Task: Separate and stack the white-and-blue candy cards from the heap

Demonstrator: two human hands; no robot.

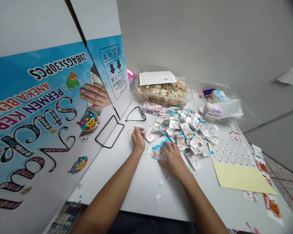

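Note:
My left hand [138, 140] is raised a little over the white table, its fingers curled together; whatever may be inside them is hidden. Just right of it lies a small white card packet [149, 136]. My right hand [173, 158] rests on a few small blue-and-white printed cards [156, 152], thumb and bent fingers gripping their right side. Beyond both hands spreads a loose heap of similar printed cards [185, 128], some tilted over one another. A thin rubber band [130, 132] lies left of my left hand.
A large printed carton [51, 107] walls off the left. Behind the heap stand a clear tub of colourful wrapped pieces [161, 92] and another clear box [222, 104]. Black-framed glasses [136, 115], a yellow sheet [243, 178] and paper scraps [158, 197] lie on the table [146, 201].

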